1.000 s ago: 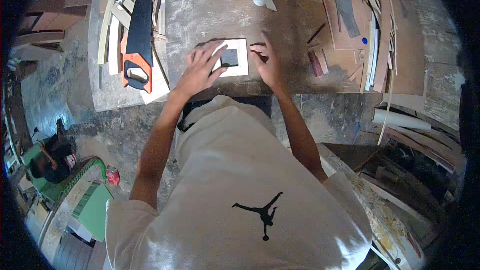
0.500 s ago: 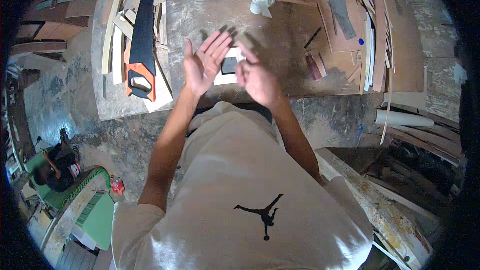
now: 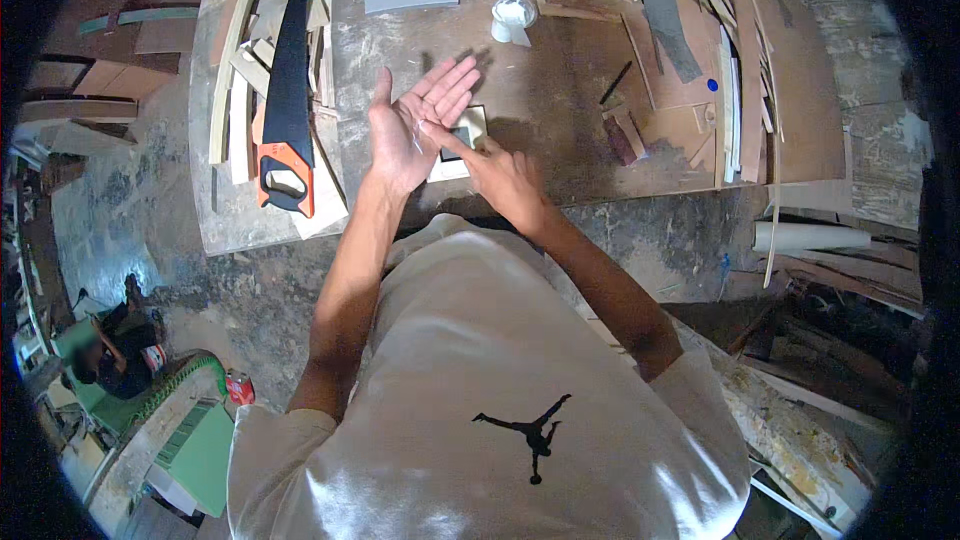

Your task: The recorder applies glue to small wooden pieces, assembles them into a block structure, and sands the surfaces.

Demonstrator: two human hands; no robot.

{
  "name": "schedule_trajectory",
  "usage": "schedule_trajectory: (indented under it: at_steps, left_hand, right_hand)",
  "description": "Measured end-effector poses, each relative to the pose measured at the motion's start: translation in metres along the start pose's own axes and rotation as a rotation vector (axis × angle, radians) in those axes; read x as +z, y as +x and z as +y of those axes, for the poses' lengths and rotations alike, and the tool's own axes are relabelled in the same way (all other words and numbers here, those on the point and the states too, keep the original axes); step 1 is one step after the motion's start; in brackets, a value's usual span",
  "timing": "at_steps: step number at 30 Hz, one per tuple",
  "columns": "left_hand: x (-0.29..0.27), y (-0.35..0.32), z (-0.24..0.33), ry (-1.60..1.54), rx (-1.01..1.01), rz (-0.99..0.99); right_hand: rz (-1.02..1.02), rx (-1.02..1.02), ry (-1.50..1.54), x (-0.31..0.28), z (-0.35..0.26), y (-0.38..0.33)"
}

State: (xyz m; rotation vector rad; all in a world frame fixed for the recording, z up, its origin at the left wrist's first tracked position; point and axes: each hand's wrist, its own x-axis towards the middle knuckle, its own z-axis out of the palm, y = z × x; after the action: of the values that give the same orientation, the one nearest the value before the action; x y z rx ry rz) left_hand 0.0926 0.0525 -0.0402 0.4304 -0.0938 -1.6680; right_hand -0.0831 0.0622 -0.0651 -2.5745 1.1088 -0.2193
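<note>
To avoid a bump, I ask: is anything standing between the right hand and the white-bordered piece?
Nothing visible stands between the right hand and the white-bordered piece; the left hand only overlaps its upper left part in this view.

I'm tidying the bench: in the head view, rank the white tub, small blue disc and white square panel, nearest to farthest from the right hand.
From the right hand:
1. White square panel, just left
2. White tub, farther up the bench
3. Small blue disc, to the right

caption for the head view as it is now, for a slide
The right hand points into the open left hand, above a bench with a saw and a white square.
</note>
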Motion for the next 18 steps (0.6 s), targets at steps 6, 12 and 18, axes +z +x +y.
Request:
schedule_trajectory:
  at_steps: [6,12,18]
  left_hand:
    - [0.002,-0.003,-0.003,0.154,0.136,0.291]
    - [0.03,-0.01,-0.001,-0.175,0.391,-0.115]
    - [0.025,-0.012,-0.01,-0.076,0.439,-0.104]
  right_hand:
    - [-0.033,-0.039,-0.313,-0.013,-0.019,-0.006]
    - [0.042,-0.158,-0.284,-0.053,-0.035,0.004]
    - [-0.094,-0.168,-0.125,-0.072,-0.034,-0.003]
